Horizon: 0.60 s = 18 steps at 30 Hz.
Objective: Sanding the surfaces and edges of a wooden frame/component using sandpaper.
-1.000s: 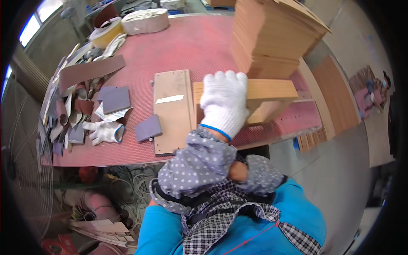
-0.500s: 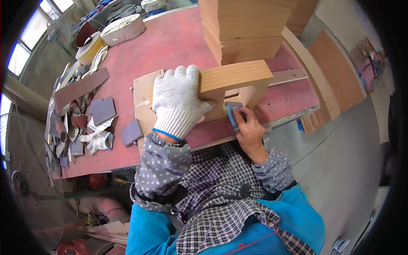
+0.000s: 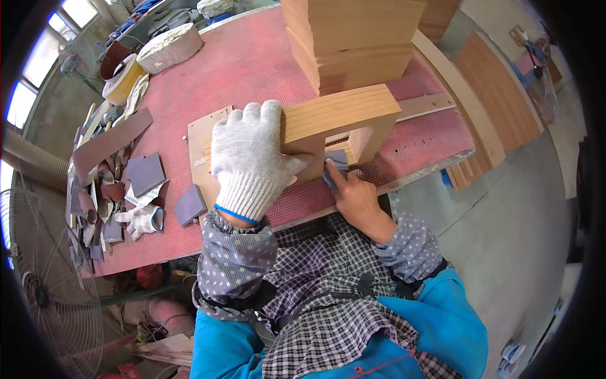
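My left hand (image 3: 247, 148), in a white knit glove with a blue cuff edge, is wrapped over the left part of a wooden piece (image 3: 344, 114) standing on edge. The piece is pale, striped along its top, and has a rectangular opening at its right part. My bare right hand (image 3: 358, 201) grips a grey sanding pad (image 3: 336, 163). The pad lies against the wood at the opening's inner side, with my index finger stretched along it. A brown board (image 3: 201, 145) lies beneath the wooden piece's left end.
A tall stack of wooden boards (image 3: 356, 47) stands at the back of the red mesh-covered table (image 3: 233, 57). Sandpaper scraps (image 3: 95, 196), grey pads (image 3: 146, 174) and a spare glove (image 3: 140, 221) lie at the left. Long planks (image 3: 499, 88) lean at the right. A fan (image 3: 47, 290) stands lower left.
My right hand has moved slightly left and down with the sanding pad, turning it flatter against the opening. My left hand keeps its hold. The whole view has shifted a little.
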{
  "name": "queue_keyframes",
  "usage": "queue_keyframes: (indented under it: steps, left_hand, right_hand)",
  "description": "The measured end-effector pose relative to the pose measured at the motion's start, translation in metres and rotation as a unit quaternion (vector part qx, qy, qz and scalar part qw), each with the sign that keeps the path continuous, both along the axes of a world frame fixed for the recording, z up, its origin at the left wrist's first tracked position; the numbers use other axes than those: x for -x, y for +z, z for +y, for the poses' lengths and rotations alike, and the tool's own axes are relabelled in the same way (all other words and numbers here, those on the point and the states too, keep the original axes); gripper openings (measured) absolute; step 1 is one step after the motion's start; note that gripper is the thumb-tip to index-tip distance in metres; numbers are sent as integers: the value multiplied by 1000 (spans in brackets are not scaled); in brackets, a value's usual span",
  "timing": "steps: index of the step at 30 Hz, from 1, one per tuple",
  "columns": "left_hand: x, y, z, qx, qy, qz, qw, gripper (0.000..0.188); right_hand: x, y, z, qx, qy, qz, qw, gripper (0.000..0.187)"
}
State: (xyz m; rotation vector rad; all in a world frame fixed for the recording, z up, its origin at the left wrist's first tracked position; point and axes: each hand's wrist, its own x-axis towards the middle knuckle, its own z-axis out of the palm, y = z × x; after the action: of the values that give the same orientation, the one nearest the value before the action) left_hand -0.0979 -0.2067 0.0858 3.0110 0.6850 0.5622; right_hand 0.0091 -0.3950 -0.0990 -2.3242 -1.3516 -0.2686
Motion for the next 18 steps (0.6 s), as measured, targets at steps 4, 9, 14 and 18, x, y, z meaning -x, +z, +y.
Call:
queue_keyframes:
  steps: [4,9,14,18]
  left_hand:
    - [6,-1,3,-7,13,-3,1000,73]
    - [-2,-3,-3,-1,0,-18,1000,75]
    - [3,-2,5,-11,13,0,1000,71]
    - [8,2,4,32,-5,-65,997,56]
  right_hand:
    - [-8,11,-4,82,-18,-34,996,72]
    - [11,4,5,22,-29,64,997,71]
    - [-29,12,-4,6,11,0,1000,68]
    - [0,6,8,41,15,22,999,70]
